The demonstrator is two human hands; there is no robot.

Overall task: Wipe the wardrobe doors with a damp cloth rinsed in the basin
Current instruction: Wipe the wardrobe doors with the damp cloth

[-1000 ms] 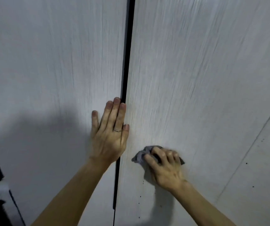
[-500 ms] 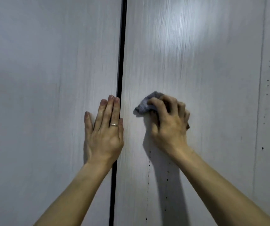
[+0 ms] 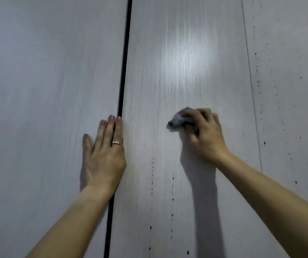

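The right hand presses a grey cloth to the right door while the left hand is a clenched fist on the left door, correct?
Not a fist: the head view shows the left hand flat, fingers straight, on the left door. The right hand does press the grey cloth to the right door.

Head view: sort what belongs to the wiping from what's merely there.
Job: crumpled grey cloth in the right hand; pale wood-grain wardrobe doors; left hand flat on one.
Just there: thin metal ring on a finger; dark gap between doors.
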